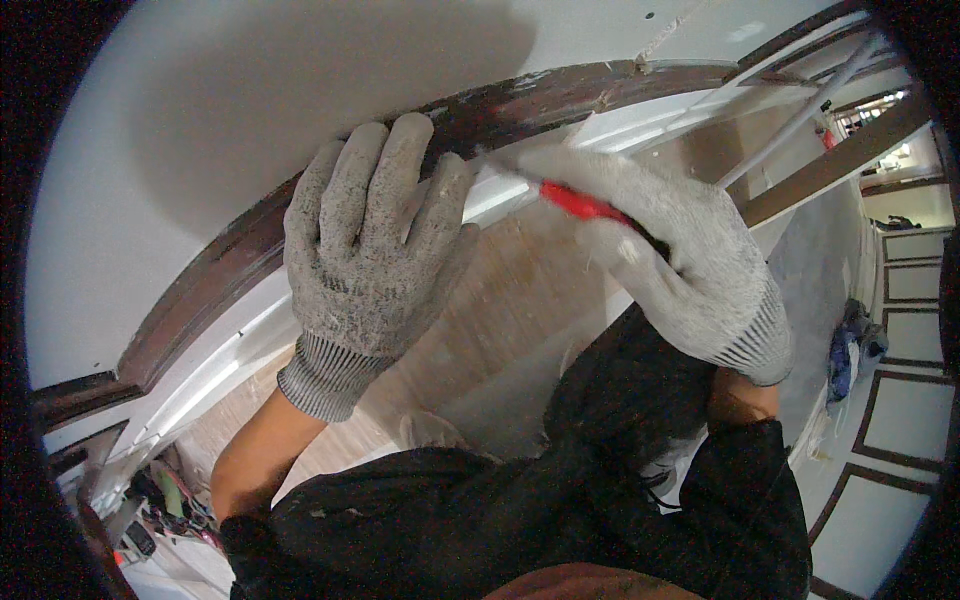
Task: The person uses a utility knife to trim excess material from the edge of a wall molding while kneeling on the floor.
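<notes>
My left hand [372, 250], in a grey speckled glove, lies with fingers stretched out on a dark wooden trim [215, 270] along a pale wall [170, 120]. Just right of it, my right hand [690, 270], also gloved, grips a red-handled tool [575, 200]. The tool's far end reaches toward the trim beside my left fingers; it is blurred, so its shape and any contact are unclear. A white ledge [240, 335] runs along below the dark trim.
A wood-look floor [510, 290] lies below my hands. A long plank [830, 160] and pale pole [760, 150] slant at upper right. A panelled wall [900, 410] stands at right, a blue-grey bundle [845, 355] near it. Assorted gear [160, 510] lies at lower left.
</notes>
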`<state>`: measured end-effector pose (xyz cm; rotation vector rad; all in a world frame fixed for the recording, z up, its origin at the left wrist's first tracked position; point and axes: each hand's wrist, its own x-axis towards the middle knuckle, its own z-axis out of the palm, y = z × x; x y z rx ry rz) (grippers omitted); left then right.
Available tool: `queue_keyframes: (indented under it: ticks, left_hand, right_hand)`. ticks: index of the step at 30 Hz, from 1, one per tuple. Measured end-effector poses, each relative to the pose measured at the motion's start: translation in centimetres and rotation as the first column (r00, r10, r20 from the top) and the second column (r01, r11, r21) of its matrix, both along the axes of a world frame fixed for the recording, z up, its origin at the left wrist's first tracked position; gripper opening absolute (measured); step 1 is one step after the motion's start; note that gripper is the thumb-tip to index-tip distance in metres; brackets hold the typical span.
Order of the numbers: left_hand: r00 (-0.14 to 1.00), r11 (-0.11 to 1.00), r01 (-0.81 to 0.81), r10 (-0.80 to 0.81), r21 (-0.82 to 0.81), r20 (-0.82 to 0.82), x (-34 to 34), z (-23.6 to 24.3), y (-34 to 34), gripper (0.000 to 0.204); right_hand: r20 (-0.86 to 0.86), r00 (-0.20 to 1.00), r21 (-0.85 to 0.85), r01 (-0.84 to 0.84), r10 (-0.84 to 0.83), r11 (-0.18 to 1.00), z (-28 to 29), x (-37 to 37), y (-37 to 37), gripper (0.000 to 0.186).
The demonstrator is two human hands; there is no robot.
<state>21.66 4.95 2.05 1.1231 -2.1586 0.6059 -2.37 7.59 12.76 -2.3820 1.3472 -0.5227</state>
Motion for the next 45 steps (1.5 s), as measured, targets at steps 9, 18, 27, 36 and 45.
queue_keyframes:
  ticks: [9,18,27,36,45]
  left_hand:
    - [0.989,0.991,0.111,-0.118,0.079,0.09,-4.6,1.8,-2.2,0.059]
    - [0.964,0.974,0.15,-0.183,0.17,0.196,-10.3,0.4,-7.1,0.056]
    - [0.979,0.932,0.202,-0.196,0.3,-0.051,-9.5,1.4,-5.8,0.057]
    - [0.986,0.964,0.125,-0.146,0.236,0.075,-7.1,4.4,-3.2,0.053]
    - [0.955,0.907,-0.213,0.115,0.364,0.273,-6.7,6.3,-1.5,0.061]
  right_hand:
    - [0.395,0.914,-0.064,-0.068,0.088,0.996,0.8,-2.8,-0.6,0.033]
    - [0.402,0.908,-0.036,-0.111,0.115,0.993,0.5,-3.9,-0.5,0.046]
    - [0.471,0.869,-0.108,-0.115,0.153,0.987,-1.0,-3.7,-0.9,0.04]
    - [0.476,0.865,0.016,-0.193,0.163,0.981,0.3,-4.6,-0.8,0.045]
    - [0.614,0.74,-0.237,-0.161,0.276,0.958,-1.0,-6.1,-0.2,0.043]
